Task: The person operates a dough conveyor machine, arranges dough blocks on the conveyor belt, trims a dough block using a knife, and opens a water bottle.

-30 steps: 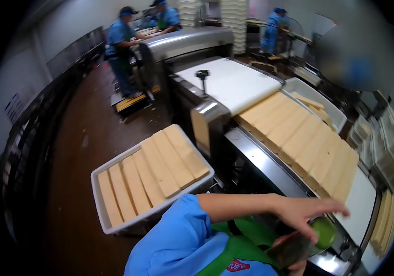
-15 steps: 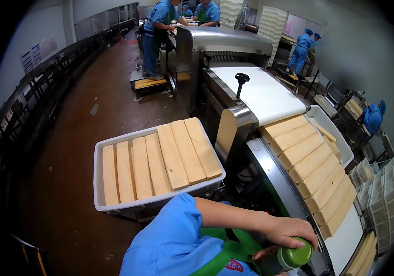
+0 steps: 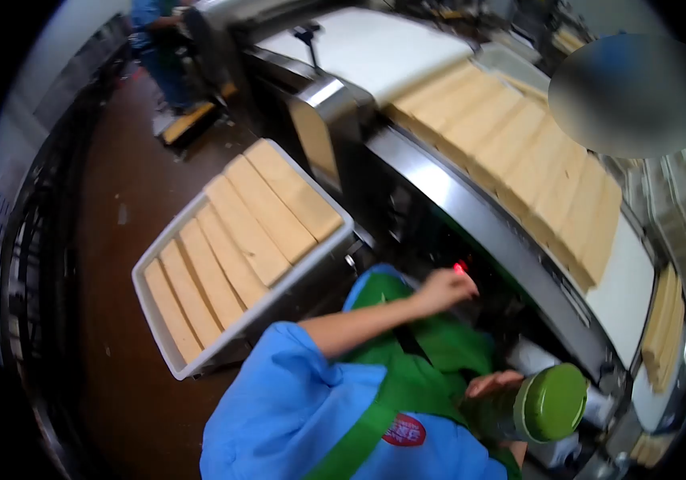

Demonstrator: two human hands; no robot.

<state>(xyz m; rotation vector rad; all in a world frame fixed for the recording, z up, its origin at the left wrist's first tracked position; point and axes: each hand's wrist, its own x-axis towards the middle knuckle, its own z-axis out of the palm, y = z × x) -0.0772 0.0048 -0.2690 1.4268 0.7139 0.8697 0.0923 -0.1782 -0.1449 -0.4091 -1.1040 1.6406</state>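
My left hand (image 3: 445,291) is in front of my green apron, beside a small red light (image 3: 460,268) on the dark machine side. Its fingers are blurred, so their pose is unclear. Low on the right, my right hand (image 3: 493,384) wraps around a bottle (image 3: 496,412) with a green lid (image 3: 555,402). The bottle is tilted, its lid facing up toward me. Up and right of both hands, several long pale-yellow blocks (image 3: 511,152) lie side by side on a white conveyor belt (image 3: 621,308).
A white tub (image 3: 183,370) holding several similar long blocks (image 3: 247,232) stands left of the machine. A steel rail (image 3: 447,184) edges the belt. White crates (image 3: 675,216) are stacked at right. A person in blue (image 3: 159,56) stands on a low step (image 3: 187,124) at the back.
My left hand has come off the bottle's green lid and moved up and left to the red light. My right hand keeps the bottle. The view has tilted and shifted.
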